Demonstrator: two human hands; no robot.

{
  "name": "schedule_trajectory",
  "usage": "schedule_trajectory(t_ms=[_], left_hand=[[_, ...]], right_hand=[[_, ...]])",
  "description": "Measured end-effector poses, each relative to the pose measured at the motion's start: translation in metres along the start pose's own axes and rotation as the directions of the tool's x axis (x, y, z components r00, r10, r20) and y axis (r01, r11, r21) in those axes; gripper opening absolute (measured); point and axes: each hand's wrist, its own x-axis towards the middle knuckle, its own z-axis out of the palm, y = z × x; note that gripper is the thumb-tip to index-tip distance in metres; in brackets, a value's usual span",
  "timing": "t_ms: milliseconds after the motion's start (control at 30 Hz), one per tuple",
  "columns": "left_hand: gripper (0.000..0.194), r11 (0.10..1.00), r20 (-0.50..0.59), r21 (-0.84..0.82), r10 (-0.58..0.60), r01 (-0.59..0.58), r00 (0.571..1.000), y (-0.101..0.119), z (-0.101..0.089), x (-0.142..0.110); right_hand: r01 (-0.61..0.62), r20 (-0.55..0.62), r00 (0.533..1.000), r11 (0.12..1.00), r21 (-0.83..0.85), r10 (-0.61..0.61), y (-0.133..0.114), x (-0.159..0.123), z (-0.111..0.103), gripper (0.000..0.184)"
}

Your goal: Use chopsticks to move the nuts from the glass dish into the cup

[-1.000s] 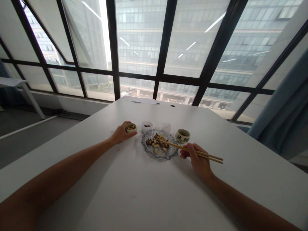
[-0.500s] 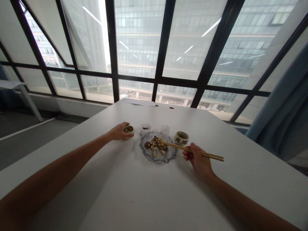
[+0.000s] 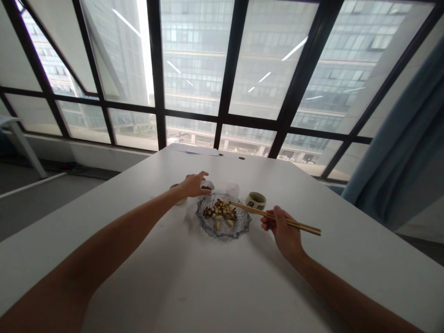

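Observation:
My left hand (image 3: pixel 193 185) is at a small white cup (image 3: pixel 210 184) with dark bits in it. Its fingers are spread, with the thumb in front of the cup; whether they touch it I cannot tell. Partly behind that wrist stands a small pale ceramic cup (image 3: pixel 181 200). My right hand (image 3: pixel 286 233) grips a pair of wooden chopsticks (image 3: pixel 255 210). Their tips are over the scalloped glass plate (image 3: pixel 222 235), at a heap of pale nuts and dark brown pieces (image 3: pixel 222 210).
A second white cup (image 3: pixel 232 190) stands behind the plate. To its right is a pale ceramic cup with dark characters (image 3: pixel 255 201). Paper sheets (image 3: pixel 196 149) lie at the far end of the white table (image 3: pixel 222 282), by the windows. A blue curtain (image 3: pixel 391 143) hangs at right.
My left hand has let go of the ceramic cup and moved right to the white cup. My right hand has stayed by the plate with the chopsticks. The view has shifted slightly.

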Motion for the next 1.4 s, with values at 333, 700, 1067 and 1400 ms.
schedule_trajectory(t_ms=[333, 700, 1067, 1400], left_hand=[[0.074, 0.971, -0.137, -0.045, 0.228, -0.236, 0.964, -0.01, -0.004, -0.005], [0.079, 0.983, -0.066, -0.061, 0.166, -0.17, 0.984, -0.009, -0.006, -0.008], [0.066, 0.997, -0.065, 0.03, 0.078, -0.076, 0.995, -0.026, -0.009, -0.026], [0.056, 0.966, -0.339, -0.255, -0.135, 0.047, 0.931, -0.055, 0.011, -0.073]], right_hand=[[0.571, 0.377, 0.807, 0.764, -0.302, -0.454, -0.027, 0.026, 0.053, 0.044], [0.552, 0.49, 0.793, 0.766, -0.329, -0.362, -0.026, 0.033, 0.079, 0.053], [0.161, 0.412, 0.91, 0.956, -0.244, -0.048, -0.024, 0.01, 0.068, 0.064], [0.161, 0.349, 0.933, 0.968, -0.194, -0.085, -0.021, 0.009, 0.061, 0.061]])
